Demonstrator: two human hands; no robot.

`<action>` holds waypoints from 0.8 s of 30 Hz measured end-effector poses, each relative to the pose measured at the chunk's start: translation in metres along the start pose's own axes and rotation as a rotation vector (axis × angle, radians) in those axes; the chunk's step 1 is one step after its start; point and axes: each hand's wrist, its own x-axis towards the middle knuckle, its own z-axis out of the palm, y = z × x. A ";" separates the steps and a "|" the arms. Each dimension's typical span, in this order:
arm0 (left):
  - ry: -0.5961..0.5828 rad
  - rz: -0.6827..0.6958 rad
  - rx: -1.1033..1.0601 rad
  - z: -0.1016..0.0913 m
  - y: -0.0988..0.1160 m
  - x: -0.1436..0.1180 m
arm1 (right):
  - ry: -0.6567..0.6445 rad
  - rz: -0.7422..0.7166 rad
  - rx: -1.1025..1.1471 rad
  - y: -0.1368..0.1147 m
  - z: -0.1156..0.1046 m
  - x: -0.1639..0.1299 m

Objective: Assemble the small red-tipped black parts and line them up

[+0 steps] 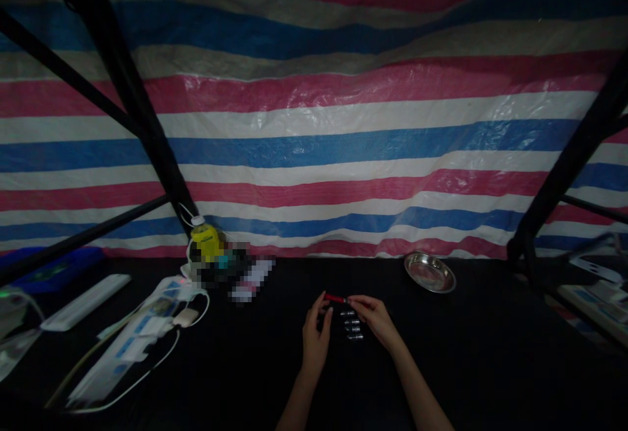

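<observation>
A slim red tube [335, 298] with a dark right end is held level between both hands, above the black tabletop. The fingertips of my left hand [315, 331] are at its left end, with the thumb lower and a little apart. My right hand [373, 316] pinches the right end between thumb and fingers. Just below the tube, between the hands, several small shiny metal pieces [352, 322] lie in a column on the table, their tips pointing left. They are too small and dim to name exactly.
A round steel dish [430, 273] stands at the back right. To the left are a yellow bottle [206, 240], power strips [132, 339] with white cables, and a blue tray [53, 266]. Black frame posts [130, 101] and a striped tarp [343, 156] bound the table's back.
</observation>
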 end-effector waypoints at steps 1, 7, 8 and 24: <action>0.009 -0.002 -0.007 0.000 0.001 0.000 | -0.008 0.003 -0.007 0.001 0.000 0.000; 0.042 -0.041 -0.026 -0.002 0.007 0.000 | -0.057 0.053 0.034 0.002 -0.001 0.000; 0.035 -0.042 -0.028 -0.002 0.008 0.000 | -0.065 0.062 0.044 0.003 -0.002 0.000; 0.148 -0.189 -0.277 -0.004 -0.009 0.018 | 0.133 -0.040 0.322 0.005 -0.014 0.010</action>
